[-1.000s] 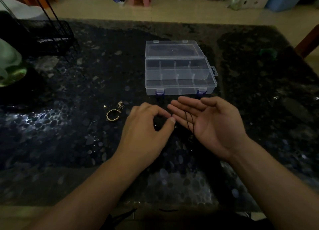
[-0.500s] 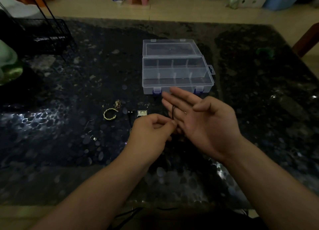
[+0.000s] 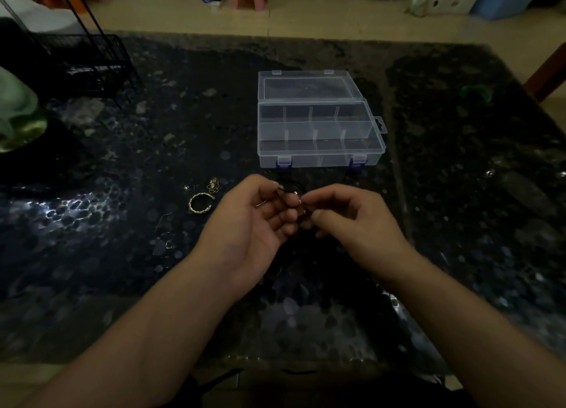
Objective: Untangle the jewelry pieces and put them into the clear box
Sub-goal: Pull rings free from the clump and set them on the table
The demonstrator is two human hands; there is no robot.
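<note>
Two hands meet just in front of the box (image 3: 318, 132), and both pinch a dark cord (image 3: 295, 193) held between them above the table (image 3: 459, 193). The left hand (image 3: 251, 221) has its palm up and fingers curled. The right hand (image 3: 352, 221) curls its fingers too. The box lies open, and its slots look bare. A gold ring (image 3: 200, 203) and a small charm (image 3: 213, 185) lie to the left.
</note>
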